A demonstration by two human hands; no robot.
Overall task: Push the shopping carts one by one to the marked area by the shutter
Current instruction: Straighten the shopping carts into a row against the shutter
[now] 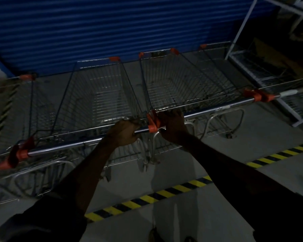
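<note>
In the head view, the left cart (98, 95) and right cart (178, 84) stand side by side on the grey floor (217, 145), between the yellow-and-black striped tape (164, 193) and the ribbed blue shutter (112, 28), their long axes running away from the person and their tapered noses towards the shutter. Each is a bare chrome wire-mesh basket with orange plastic corner caps and a smooth round handle bar lying crosswise. The left hand (124, 132) has its fingers (129, 124) curled round the left cart's bar, and the right hand (171, 125) grips the right cart's bar, either side of the orange end caps (152, 124).

Dim light falls on a grey floor (252, 137) crossed by yellow-black tape (164, 193), blue shutter (112, 28) behind, white rack (255, 70) at right.
</note>
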